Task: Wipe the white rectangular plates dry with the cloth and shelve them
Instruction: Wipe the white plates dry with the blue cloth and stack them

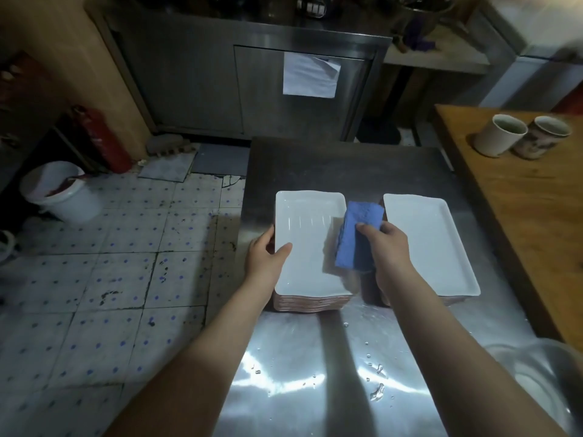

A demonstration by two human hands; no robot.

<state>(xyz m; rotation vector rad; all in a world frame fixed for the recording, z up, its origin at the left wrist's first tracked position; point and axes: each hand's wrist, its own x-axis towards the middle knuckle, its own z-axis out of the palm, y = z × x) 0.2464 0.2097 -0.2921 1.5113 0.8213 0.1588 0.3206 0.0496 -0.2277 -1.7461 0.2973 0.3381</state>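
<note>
- Resting on the steel surface, a stack of white rectangular plates sits under both hands; the edges of the lower plates show reddish-brown at the near side.
- A second white plate lies just to the right, on top of what looks like a lower pile, though little of that pile can be seen.
- The blue cloth, folded, lies over the right rim of the top plate of the left stack.
- The right hand grips the cloth, its fingers curled around and pinching the fold.
- The left hand steadies the stack at its left edge, thumb lying on the top plate's rim and the other fingers wrapped down the side.
- Water drops bead on the near part of the surface.
- A pale basin shows at the lower right; its contents cannot be made out.
- Two cups stand side by side on the wooden table to the right; both look dark inside.
- On the tiled floor to the left, a white bucket holds something dark red.
</note>
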